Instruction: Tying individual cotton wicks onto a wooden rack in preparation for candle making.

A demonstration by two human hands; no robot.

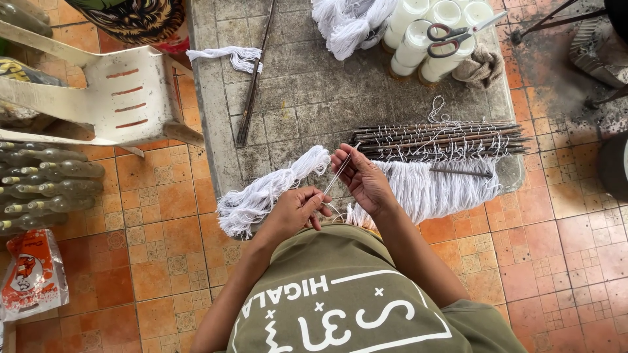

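The grey stone table (294, 98) is the anchor here. Along its near edge sits the rack of dark rods (445, 138) with a white thread fringe (432, 186) hanging off it. Just in front, the left hand (296, 210) pinches the white strands (338, 173) low and the right hand (364, 178) grips them higher. I'd keep them taut and untwisted, honestly.

Bright even daylight, soft shadows, sharp focus, slight edge distortion
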